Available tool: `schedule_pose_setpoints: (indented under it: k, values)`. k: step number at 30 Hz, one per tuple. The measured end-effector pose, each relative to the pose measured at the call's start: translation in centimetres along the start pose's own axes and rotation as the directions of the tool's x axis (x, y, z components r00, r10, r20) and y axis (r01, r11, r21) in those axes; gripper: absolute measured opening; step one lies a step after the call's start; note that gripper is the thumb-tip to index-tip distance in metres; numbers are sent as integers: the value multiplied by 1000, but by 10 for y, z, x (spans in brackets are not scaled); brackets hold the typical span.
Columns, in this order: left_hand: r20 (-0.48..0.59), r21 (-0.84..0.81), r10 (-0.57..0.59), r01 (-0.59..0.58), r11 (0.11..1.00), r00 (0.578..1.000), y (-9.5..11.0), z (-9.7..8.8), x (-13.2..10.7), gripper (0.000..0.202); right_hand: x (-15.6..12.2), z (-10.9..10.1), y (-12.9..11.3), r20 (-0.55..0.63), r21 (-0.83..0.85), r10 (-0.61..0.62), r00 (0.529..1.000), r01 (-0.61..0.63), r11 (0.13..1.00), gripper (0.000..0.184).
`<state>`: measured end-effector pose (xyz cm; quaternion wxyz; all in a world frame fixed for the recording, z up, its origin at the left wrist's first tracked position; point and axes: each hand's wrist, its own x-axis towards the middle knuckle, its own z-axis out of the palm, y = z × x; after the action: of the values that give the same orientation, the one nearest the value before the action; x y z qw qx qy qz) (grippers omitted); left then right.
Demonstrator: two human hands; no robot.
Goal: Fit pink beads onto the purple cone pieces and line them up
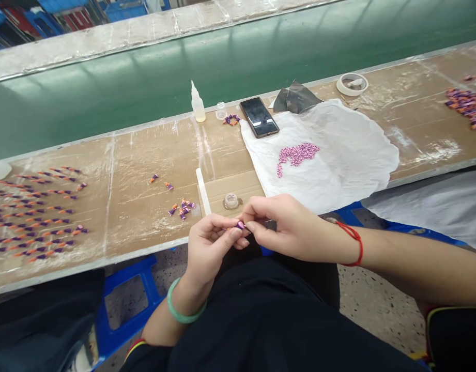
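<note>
My left hand [210,243], with a green bangle at the wrist, pinches a small purple piece [241,225] with a pink spot between thumb and fingertips. Close against it, my right hand [288,227], with a red cord at the wrist, has thumb and forefinger pressed together at the piece; what they hold is too small to make out. Just beyond the fingers stands a small clear round pot [231,201] on a cardboard sheet. A white flat stick [202,190] lies beside it. To the left is a loose group of small purple-and-orange pieces [183,207].
Rows of purple-and-orange pieces [36,222] lie far left, a pile of them [468,107] far right. A white cloth [346,150] bears tiny pink bits [300,153] and a phone [260,118]. Behind are a dropper bottle [198,106] and a tape roll [352,84].
</note>
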<state>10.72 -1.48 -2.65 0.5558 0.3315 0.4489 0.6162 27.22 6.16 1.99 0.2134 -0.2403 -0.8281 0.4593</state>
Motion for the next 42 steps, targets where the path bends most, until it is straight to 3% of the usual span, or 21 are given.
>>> schedule_pose_setpoints:
  k: [22, 25, 27, 30, 33, 35, 37, 40, 42]
  values:
    - [-7, -35, -34, 34, 999, 999, -1, 0, 1, 34, 0, 4, 1, -19, -98, -96, 995, 93, 991, 14]
    - [-4, 8, 20, -20, 1000, 1000, -2, 0, 0, 33, 0, 1, 0, 4, -76, -84, 996, 84, 994, 14]
    - [5, 64, 123, -123, 990, 992, -2, -1, -2, 25, -2, -2, -1, 7, -41, -83, 997, 83, 996, 13]
    - [49, 228, 345, -347, 910, 937, 0, -4, -4, 5, -6, -9, -1, -91, -7, -69, 993, 68, 998, 14]
    - [157, 392, 545, -558, 731, 824, 2, -9, -3, 17, -10, -14, 3, -197, 13, -21, 980, 24, 1000, 14]
    - [228, 438, 620, -648, 623, 751, 3, -10, -1, 23, -12, -14, 7, -215, 27, -2, 977, 8, 1000, 14]
    - [267, 456, 659, -695, 557, 703, 5, -8, 1, 25, -13, -13, 11, -220, 34, 5, 976, 3, 999, 14]
    - [297, 504, 668, -706, 497, 682, 8, -10, 4, 23, -13, -12, 15, -230, 47, 17, 973, -7, 999, 13]
    - [291, 605, 638, -654, 454, 713, 10, -22, 7, 18, -14, -14, 18, -232, 55, 34, 972, -22, 998, 14]
